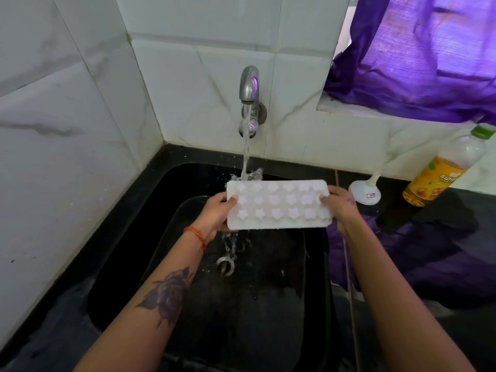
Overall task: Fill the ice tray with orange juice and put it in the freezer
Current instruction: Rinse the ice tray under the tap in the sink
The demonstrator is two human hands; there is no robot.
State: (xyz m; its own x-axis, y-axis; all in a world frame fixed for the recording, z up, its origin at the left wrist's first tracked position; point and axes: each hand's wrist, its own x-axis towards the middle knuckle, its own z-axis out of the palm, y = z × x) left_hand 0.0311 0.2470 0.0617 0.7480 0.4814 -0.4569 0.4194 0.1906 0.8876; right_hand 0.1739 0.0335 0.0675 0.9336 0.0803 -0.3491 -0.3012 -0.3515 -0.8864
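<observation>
A white ice tray (279, 204) with star-shaped cups is held level over the black sink (263, 304). My left hand (217, 214) grips its left end and my right hand (339, 204) grips its right end. Water runs from the metal tap (249, 87) and hits the tray's far left edge, splashing. Water drips off the tray toward the drain (226, 265).
White marble tiles close the left and back. On the black counter to the right stand a small white bottle (366, 190) and a yellow-labelled bottle with a green cap (442, 173). A purple curtain (418, 55) hangs at the upper right; purple cloth (418, 253) lies beside the sink.
</observation>
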